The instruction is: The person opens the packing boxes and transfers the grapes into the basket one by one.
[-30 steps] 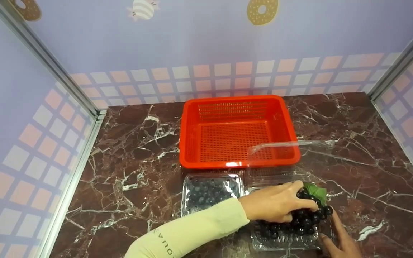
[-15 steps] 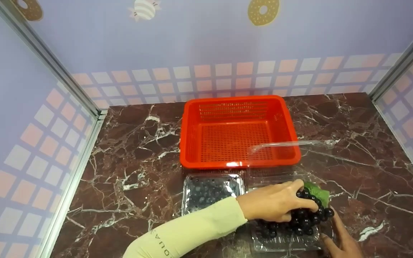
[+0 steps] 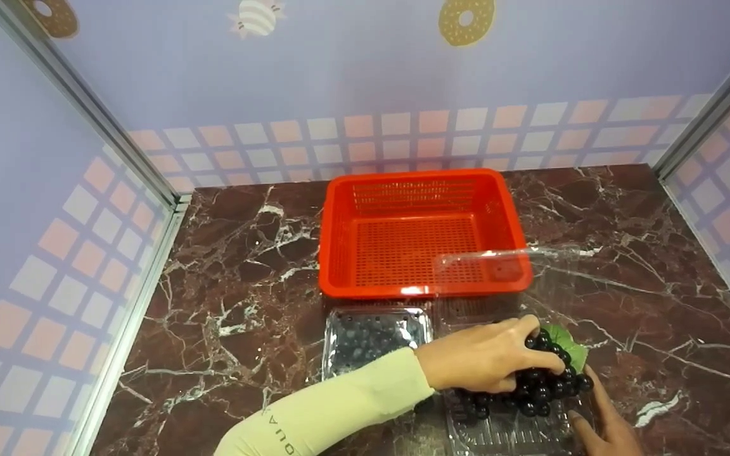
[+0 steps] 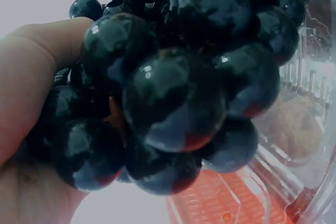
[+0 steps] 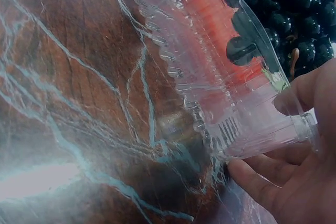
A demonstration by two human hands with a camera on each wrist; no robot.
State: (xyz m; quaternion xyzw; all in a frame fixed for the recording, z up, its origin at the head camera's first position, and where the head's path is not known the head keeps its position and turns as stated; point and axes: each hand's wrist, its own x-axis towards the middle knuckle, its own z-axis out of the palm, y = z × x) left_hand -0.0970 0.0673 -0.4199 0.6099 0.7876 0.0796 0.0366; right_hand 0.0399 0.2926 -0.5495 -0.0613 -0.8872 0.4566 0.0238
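My left hand [image 3: 488, 358] grips a bunch of dark, shiny grapes [image 3: 539, 389] from above, with fingers spread over the top of it. A green leaf [image 3: 564, 345] sticks out at the bunch's far right side. Up close in the left wrist view, round grapes [image 4: 176, 98] lie against the thumb. Below the bunch is an open clear plastic clamshell box [image 3: 498, 437], its see-through lid raised at the back. My right hand [image 3: 606, 421] holds the box's right side. In the right wrist view its thumb [image 5: 304, 95] lies over the rim and the other fingers are underneath.
Behind the boxes stands a red plastic basket [image 3: 416, 250], partly overlapped by the clear lid [image 3: 549, 272]. Left of the open box, a second clear box [image 3: 374, 339] holds small dark fruit. Patterned walls [image 3: 377, 69] enclose the brown marbled table [image 3: 232, 253].
The grapes and leaf have shifted slightly right. More of the box's ribbed floor shows at the front, and the box reaches lower in view. Both hands keep their holds.
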